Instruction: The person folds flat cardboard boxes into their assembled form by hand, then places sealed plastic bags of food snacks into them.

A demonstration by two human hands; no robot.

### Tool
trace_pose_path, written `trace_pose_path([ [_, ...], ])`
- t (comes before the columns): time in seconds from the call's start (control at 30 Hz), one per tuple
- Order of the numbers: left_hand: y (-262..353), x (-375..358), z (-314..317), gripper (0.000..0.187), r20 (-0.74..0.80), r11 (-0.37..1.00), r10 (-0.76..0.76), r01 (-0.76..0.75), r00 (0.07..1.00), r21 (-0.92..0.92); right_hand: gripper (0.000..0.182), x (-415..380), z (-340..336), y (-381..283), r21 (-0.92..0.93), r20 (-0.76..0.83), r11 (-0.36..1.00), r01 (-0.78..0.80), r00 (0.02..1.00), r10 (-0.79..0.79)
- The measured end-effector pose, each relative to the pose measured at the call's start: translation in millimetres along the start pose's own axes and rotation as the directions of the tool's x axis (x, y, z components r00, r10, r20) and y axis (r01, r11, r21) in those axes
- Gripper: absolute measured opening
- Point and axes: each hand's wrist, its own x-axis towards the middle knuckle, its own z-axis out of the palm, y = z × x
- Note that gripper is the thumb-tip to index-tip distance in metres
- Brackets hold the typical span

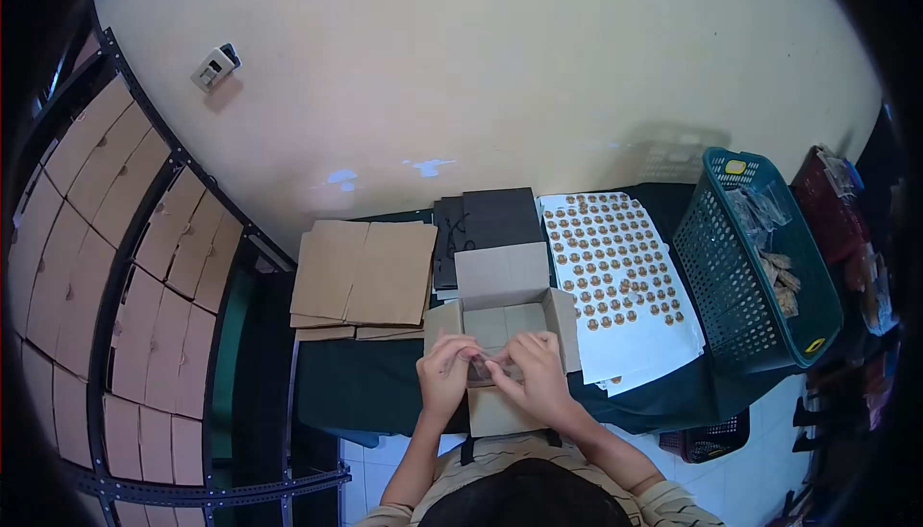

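An open cardboard box (502,272) stands at the table's front edge with its flaps folded out. Over its near side, my left hand (444,375) and my right hand (532,373) come close together, fingertips almost meeting. Both are closed in a pinch. Something small and thin, perhaps see-through, seems to be between them, but it is too small to name. Part of the box's inside is hidden behind my fingers. To the right of the box lie white sheets (630,338) with rows of round brown stickers (604,292).
Flat cardboard pieces (361,267) are stacked left of the box. Behind it sit black flat boxes (500,214) and scissors (463,238). A green basket (716,267) holding plastic bags stands right. Shelves with several cardboard boxes (144,325) rise at left.
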Motion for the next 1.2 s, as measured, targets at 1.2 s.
trace_pose_path([
  [1.2,-80,-5,-47,0.041,0.111,0.411,-0.623,0.445,0.774,-0.796,0.033,-58,106,151,0.572,0.754,-0.035,-0.819,0.509,0.415],
])
